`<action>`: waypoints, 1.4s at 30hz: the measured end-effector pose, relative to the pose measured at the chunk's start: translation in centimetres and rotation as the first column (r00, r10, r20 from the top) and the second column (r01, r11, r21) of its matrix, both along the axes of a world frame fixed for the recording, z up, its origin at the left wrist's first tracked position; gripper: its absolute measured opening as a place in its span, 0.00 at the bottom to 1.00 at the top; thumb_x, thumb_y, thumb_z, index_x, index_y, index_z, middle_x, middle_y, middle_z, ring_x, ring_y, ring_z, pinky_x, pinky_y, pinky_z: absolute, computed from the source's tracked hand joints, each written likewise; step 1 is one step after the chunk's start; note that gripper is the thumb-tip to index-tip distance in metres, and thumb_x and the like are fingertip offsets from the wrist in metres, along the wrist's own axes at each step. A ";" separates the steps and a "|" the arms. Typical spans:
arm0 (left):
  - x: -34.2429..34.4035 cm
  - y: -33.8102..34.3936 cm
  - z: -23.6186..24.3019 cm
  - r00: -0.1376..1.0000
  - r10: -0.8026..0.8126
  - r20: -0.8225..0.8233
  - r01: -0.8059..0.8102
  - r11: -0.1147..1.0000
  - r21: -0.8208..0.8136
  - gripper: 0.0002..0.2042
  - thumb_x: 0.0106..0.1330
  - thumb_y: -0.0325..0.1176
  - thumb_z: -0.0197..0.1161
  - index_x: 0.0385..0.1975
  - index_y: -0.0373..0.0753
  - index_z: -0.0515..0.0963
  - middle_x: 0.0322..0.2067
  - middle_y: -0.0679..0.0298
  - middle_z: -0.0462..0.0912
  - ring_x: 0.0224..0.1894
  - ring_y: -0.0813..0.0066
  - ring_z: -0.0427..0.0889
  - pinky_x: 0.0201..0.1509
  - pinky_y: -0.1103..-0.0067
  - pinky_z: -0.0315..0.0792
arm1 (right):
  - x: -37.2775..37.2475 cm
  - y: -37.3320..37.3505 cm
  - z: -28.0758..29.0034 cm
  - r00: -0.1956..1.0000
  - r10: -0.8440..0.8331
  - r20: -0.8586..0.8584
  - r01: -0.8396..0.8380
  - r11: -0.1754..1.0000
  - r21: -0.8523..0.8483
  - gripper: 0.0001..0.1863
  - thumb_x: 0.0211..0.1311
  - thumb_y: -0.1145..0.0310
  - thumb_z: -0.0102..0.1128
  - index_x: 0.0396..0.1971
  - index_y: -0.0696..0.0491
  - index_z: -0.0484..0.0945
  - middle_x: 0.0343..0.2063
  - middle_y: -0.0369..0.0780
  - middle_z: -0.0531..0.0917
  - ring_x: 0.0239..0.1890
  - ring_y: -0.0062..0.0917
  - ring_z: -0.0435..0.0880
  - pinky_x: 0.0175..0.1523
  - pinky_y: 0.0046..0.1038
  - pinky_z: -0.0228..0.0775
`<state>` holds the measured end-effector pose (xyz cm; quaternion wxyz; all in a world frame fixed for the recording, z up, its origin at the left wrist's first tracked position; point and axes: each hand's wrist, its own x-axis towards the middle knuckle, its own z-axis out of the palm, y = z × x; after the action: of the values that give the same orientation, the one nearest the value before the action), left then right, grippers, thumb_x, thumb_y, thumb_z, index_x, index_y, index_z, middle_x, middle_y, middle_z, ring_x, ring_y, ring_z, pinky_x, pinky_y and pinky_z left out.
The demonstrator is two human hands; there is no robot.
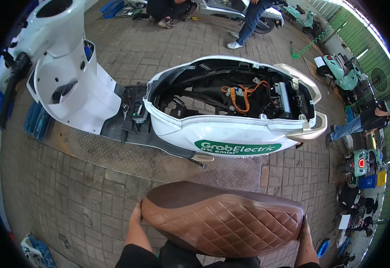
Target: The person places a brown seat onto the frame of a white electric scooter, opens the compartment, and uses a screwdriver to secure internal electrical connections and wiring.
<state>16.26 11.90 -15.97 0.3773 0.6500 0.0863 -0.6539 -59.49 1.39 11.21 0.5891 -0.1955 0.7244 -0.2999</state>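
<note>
Between my two hands I carry a brown quilted scooter seat, its darker top edge facing away from me. My left hand grips its left end, with the fingers partly hidden behind the cover. At the right end, my right hand is closed round the edge, fingertips mostly out of sight. Beyond the seat stands a white scooter without a seat on it. Its open body shows a dark cavity with orange cables and a grey finned unit.
A metal plate lies under the scooter. Tools rest on its footboard. Two people stay near another scooter at the far side; a third person stands at right near mint-green scooters. Blue bins stand at left.
</note>
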 end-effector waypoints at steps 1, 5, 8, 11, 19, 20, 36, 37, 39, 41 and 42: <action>0.7 0.9 2.1 0.998 0.059 0.025 -0.058 0.998 -0.034 0.39 0.71 0.64 0.40 0.68 0.35 0.61 0.67 0.55 0.65 0.69 0.56 0.62 0.71 0.65 0.56 | -0.4 -0.5 0.4 1.000 -0.006 -0.004 0.006 1.000 -0.016 0.45 0.61 0.28 0.44 0.65 0.51 0.65 0.62 0.47 0.72 0.62 0.45 0.71 0.65 0.50 0.63; 7.2 7.6 12.2 0.960 0.204 0.191 -0.161 0.963 -0.218 0.47 0.65 0.73 0.36 0.68 0.35 0.60 0.68 0.54 0.63 0.70 0.55 0.60 0.73 0.62 0.52 | 6.5 -5.6 4.8 0.978 0.207 0.023 -0.201 0.967 -0.155 0.29 0.68 0.53 0.54 0.63 0.53 0.67 0.56 0.43 0.76 0.58 0.35 0.75 0.60 0.38 0.70; 11.0 8.5 23.6 0.923 0.240 0.302 -0.136 0.936 -0.326 0.49 0.63 0.76 0.35 0.69 0.35 0.58 0.69 0.54 0.61 0.71 0.54 0.57 0.74 0.62 0.48 | 14.0 -9.7 10.5 0.967 0.254 0.029 -0.239 0.938 -0.252 0.32 0.68 0.57 0.56 0.68 0.53 0.61 0.60 0.42 0.73 0.61 0.32 0.72 0.62 0.36 0.67; 15.7 10.5 32.3 0.823 0.438 0.361 -0.257 0.855 -0.451 0.46 0.66 0.73 0.35 0.70 0.37 0.55 0.70 0.54 0.58 0.72 0.54 0.54 0.74 0.64 0.48 | 20.1 -13.6 15.7 0.850 0.479 0.218 -0.343 0.818 -0.461 0.35 0.66 0.56 0.59 0.68 0.56 0.59 0.62 0.42 0.71 0.61 0.32 0.71 0.64 0.35 0.65; 14.5 1.8 55.1 0.629 0.648 0.430 -0.211 0.674 -0.708 0.44 0.67 0.70 0.39 0.72 0.38 0.53 0.71 0.53 0.55 0.72 0.55 0.53 0.74 0.64 0.49 | 20.1 -22.8 31.7 0.819 0.544 0.180 -0.302 0.677 -0.672 0.34 0.74 0.46 0.38 0.66 0.59 0.61 0.65 0.47 0.68 0.66 0.32 0.68 0.70 0.32 0.58; 13.2 -0.1 58.2 0.550 0.692 0.467 -0.215 0.658 -0.722 0.43 0.68 0.70 0.39 0.72 0.38 0.53 0.71 0.53 0.55 0.72 0.55 0.53 0.74 0.64 0.49 | 20.0 -23.7 33.9 0.831 0.520 0.198 -0.254 0.670 -0.697 0.35 0.72 0.44 0.42 0.64 0.61 0.64 0.61 0.48 0.71 0.62 0.32 0.72 0.68 0.33 0.61; 13.8 -31.6 69.9 0.566 0.601 0.564 0.134 0.608 -0.783 0.41 0.69 0.68 0.39 0.71 0.40 0.56 0.69 0.57 0.59 0.69 0.58 0.59 0.72 0.65 0.52 | 10.5 -50.3 44.5 0.852 0.428 0.302 -0.043 0.631 -0.775 0.36 0.68 0.43 0.52 0.63 0.58 0.67 0.57 0.45 0.77 0.56 0.29 0.79 0.61 0.28 0.69; 13.3 -34.4 69.1 0.613 0.571 0.546 0.108 0.624 -0.774 0.41 0.69 0.68 0.39 0.71 0.40 0.56 0.69 0.57 0.58 0.69 0.59 0.59 0.72 0.66 0.52 | 10.3 -51.4 43.9 0.809 0.480 0.339 -0.075 0.657 -0.751 0.36 0.66 0.42 0.53 0.61 0.59 0.70 0.55 0.45 0.79 0.53 0.29 0.81 0.59 0.28 0.72; 10.9 -37.7 68.4 0.593 0.517 0.617 0.137 0.691 -0.710 0.41 0.69 0.68 0.38 0.71 0.40 0.56 0.70 0.57 0.58 0.70 0.58 0.58 0.72 0.67 0.52 | 11.5 -51.8 41.9 0.864 0.400 0.306 -0.063 0.688 -0.723 0.40 0.65 0.37 0.51 0.60 0.60 0.70 0.56 0.46 0.79 0.53 0.31 0.81 0.59 0.32 0.72; 13.6 -39.1 66.1 0.576 0.485 0.658 0.201 0.696 -0.689 0.41 0.69 0.69 0.36 0.71 0.40 0.55 0.70 0.56 0.57 0.71 0.57 0.56 0.73 0.66 0.51 | 11.8 -51.7 39.8 0.854 0.408 0.322 -0.068 0.702 -0.709 0.42 0.64 0.36 0.49 0.60 0.61 0.71 0.56 0.46 0.78 0.54 0.32 0.80 0.60 0.33 0.71; 13.8 -40.5 64.0 0.609 0.454 0.650 0.259 0.661 -0.704 0.42 0.69 0.69 0.34 0.71 0.40 0.54 0.70 0.56 0.58 0.71 0.57 0.56 0.73 0.66 0.50 | 11.6 -51.4 38.7 0.916 0.337 0.217 -0.087 0.697 -0.712 0.41 0.65 0.37 0.50 0.60 0.61 0.70 0.56 0.46 0.78 0.55 0.32 0.80 0.61 0.33 0.69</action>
<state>30.07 -28.56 48.06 0.6439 0.6469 -0.3230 -0.2500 -47.85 -50.01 49.95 0.6176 -0.4304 0.4229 -0.5045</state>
